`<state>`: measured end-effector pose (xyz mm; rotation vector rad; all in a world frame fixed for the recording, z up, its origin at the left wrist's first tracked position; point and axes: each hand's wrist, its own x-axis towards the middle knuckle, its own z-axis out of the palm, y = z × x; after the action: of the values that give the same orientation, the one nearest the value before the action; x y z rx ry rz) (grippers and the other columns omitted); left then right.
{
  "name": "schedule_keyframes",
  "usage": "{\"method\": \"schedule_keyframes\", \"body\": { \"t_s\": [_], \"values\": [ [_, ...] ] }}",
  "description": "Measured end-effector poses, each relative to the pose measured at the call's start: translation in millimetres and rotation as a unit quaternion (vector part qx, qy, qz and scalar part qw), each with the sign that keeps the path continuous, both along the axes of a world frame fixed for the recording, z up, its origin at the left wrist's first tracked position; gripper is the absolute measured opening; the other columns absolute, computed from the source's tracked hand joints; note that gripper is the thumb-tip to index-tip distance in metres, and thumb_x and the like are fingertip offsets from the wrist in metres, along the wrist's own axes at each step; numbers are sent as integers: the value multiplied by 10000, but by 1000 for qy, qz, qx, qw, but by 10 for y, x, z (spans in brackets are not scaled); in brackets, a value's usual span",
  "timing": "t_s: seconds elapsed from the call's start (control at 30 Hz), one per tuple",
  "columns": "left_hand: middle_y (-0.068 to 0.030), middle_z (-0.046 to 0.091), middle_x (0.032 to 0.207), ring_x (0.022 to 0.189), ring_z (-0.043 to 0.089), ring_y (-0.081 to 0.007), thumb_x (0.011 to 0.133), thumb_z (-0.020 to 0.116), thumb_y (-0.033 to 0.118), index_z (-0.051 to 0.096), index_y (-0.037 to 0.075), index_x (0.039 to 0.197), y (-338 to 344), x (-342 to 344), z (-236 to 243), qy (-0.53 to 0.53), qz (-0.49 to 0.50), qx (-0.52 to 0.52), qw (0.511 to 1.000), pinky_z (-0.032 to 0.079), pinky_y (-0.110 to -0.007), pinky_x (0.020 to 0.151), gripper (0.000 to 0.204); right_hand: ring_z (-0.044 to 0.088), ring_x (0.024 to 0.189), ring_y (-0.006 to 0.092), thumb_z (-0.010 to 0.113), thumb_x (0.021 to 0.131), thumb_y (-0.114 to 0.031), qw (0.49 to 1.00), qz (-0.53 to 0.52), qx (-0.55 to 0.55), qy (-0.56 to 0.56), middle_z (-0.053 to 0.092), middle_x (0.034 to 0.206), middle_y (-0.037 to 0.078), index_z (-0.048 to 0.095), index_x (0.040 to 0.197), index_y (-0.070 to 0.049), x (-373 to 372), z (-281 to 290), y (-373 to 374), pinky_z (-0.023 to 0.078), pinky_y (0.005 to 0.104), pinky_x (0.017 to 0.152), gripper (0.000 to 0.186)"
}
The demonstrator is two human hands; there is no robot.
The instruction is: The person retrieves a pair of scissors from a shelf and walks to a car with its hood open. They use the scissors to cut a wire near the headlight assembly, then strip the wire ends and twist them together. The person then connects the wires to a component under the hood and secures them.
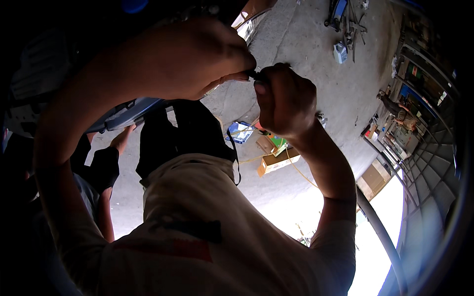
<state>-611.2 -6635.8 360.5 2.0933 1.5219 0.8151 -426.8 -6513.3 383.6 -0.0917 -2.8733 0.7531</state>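
My left hand (210,61) and my right hand (289,101) are raised in front of me, their fingertips nearly meeting. Between them is a small, thin dark piece (256,75), most of it covered by my fingers; its kind cannot be made out. The fingers of my left hand pinch together at its left end. My right hand is closed around its other end, thumb pressed against the curled fingers. Deep shadow lies over the left hand and forearm.
A vehicle's dark blue body edge (133,112) lies at left, near another person's bare arm (104,212). On the concrete floor (301,37) are a cardboard box (279,161), a blue tray (240,132), a yellow cord (299,172), a pale jug (340,53) and a blue tool (339,11).
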Motion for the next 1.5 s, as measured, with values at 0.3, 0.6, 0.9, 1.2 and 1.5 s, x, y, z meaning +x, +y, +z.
{"method": "schedule_keyframes", "body": {
  "t_s": [0.3,0.6,0.9,1.2,1.5],
  "values": [
    [-20,557,760,765,574,-153,759,711,140,623,66,903,-20,79,-131,20,25,100,994,488,-305,657,184,530,475,231,512,909,-106,948,-101,-275,-123,506,565,114,520,795,0,-31,30,-90,401,330,454,156],
    [-2,551,724,765,573,-153,738,697,134,654,96,911,-25,139,-181,91,76,94,988,493,-288,665,182,436,501,89,433,967,-161,830,-219,-454,-239,416,548,3,486,783,-38,-25,-20,-127,324,274,459,228],
    [-123,430,1216,1107,494,-292,733,744,104,537,127,1243,-187,483,-15,-84,270,78,956,443,-392,905,551,214,421,42,411,964,-251,561,-304,-744,-199,281,569,-46,540,886,-44,73,186,-117,149,215,385,256],
    [-36,544,760,695,509,-102,855,602,49,456,51,1308,-831,1091,288,-428,371,-98,818,415,-257,651,476,401,532,86,399,967,-163,679,-212,-674,-197,429,633,7,554,1127,27,68,287,-310,347,233,511,293],
    [-22,516,678,522,442,-78,934,530,185,500,-4,1265,-963,886,367,-645,354,-202,647,368,-231,498,383,525,653,124,461,969,-156,679,-201,-677,-200,498,737,41,523,1139,26,26,263,-550,484,274,619,257]
  ]
}}
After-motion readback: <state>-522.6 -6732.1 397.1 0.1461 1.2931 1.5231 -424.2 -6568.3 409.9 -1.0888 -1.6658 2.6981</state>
